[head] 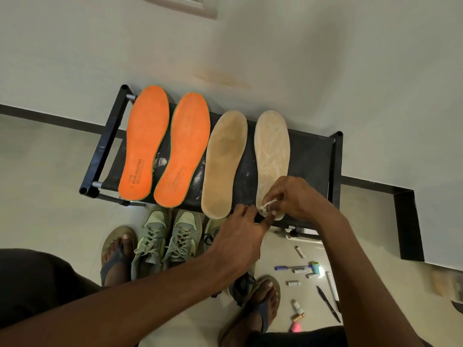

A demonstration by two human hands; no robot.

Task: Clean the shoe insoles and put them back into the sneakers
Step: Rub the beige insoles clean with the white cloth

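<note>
Four insoles lie side by side on the black rack [313,156] against the wall. The two orange insoles [147,144] sit to my left, then a tan insole [224,164] with a dark worn patch, then the pale insole [272,151] streaked with white, which is the one I am working on.

My right hand [295,196] is over the heel end of the pale insole, fingers closed around a small white brush-like thing [268,205] whose tip, thick with white foam, presses onto the insole. I cannot tell exactly what the tool is. My left hand [240,234] reaches in from below with its fingertips pinched at the near edge of that same heel, touching the insole and the rack's front edge; something small and dark shows between the fingers, too hidden to name.

On the floor in front of the rack stand a pair of green sneakers [165,241], laces tied, just beside my sandalled left foot [117,251]. Another shoe [213,230] shows partly under my left wrist. My right foot [263,296] is near a scatter of pens [328,305] and small tubes [298,308] on the tiles to my right.
</note>
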